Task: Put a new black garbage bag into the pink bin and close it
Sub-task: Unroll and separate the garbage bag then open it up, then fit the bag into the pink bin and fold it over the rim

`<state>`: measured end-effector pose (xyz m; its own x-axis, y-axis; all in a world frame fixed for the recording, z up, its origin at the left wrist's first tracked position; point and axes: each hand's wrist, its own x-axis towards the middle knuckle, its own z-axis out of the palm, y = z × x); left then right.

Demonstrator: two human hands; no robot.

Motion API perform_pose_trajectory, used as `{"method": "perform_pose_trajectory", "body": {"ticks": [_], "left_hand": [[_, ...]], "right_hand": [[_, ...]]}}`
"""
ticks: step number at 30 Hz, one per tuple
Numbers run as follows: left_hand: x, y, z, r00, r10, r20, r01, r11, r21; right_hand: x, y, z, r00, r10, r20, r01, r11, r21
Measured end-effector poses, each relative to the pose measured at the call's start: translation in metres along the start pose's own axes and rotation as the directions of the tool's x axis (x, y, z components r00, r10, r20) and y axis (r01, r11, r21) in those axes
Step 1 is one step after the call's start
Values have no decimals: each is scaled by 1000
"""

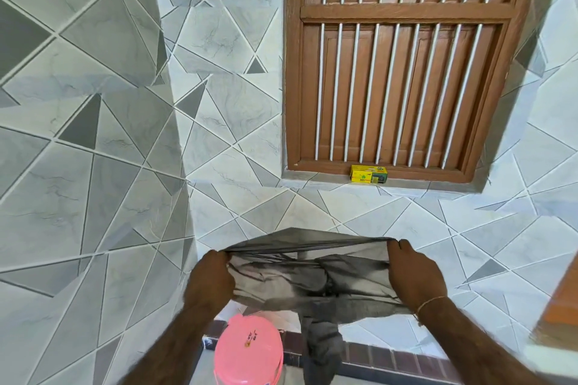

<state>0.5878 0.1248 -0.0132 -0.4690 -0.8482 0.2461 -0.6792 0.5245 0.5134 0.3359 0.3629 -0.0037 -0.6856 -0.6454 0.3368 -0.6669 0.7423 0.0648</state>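
Observation:
A thin black garbage bag (309, 278) is stretched out in the air between my two hands, its mouth pulled open at the top. My left hand (210, 278) grips the bag's left edge. My right hand (413, 272) grips its right edge, with a thin band on the wrist. The bag's lower end hangs down crumpled toward the floor. Below my left forearm stands the pink bin (248, 350) with its pink lid down. The bin sits lower left of the bag and apart from it.
Tiled walls meet in a corner at the left. A brown barred window (403, 66) fills the upper right, with a yellow box (368, 174) on its sill. A dark brick-pattern skirting (391, 359) runs along the floor behind the bin.

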Motion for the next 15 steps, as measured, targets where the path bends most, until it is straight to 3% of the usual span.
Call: {"method": "perform_pose_trajectory", "body": {"ticks": [2,4,5,6,7,8,9,10,11,13,15], "left_hand": [[1,12,1,973,-219,-77,172,902,-397],[3,21,1,905,-424,-41,250,605,-756],[7,20,6,884,-467,15,244,436,-866],[10,18,10,879,-474,56,246,348,-905],[10,17,11,890,-451,66,238,335,-912],[9,16,10,913,-408,7,205,443,-873],[10,13,11,948,-309,-77,152,651,-744],[14,5,16,986,-126,-110,56,869,-491],[15,-1,17,998,46,-44,-54,977,-205],[13,-5,15,981,109,161,-143,965,218],[16,-5,14,981,46,188,-110,932,345]], "right_hand": [[2,-7,3,997,12,-70,-7,997,77],[3,-11,5,997,15,-81,-7,996,94],[3,-13,5,998,11,-67,-5,996,87],[3,-14,4,999,14,-48,-10,997,76],[3,-15,3,1000,18,-25,-17,998,59],[3,-14,3,1000,25,6,-25,999,40],[3,-12,2,999,34,41,-35,999,14],[3,-8,3,996,41,84,-39,999,-29],[4,-3,6,990,50,134,-40,997,-71],[7,5,15,969,103,223,-90,994,-68],[14,8,23,926,211,313,-261,957,125]]}}
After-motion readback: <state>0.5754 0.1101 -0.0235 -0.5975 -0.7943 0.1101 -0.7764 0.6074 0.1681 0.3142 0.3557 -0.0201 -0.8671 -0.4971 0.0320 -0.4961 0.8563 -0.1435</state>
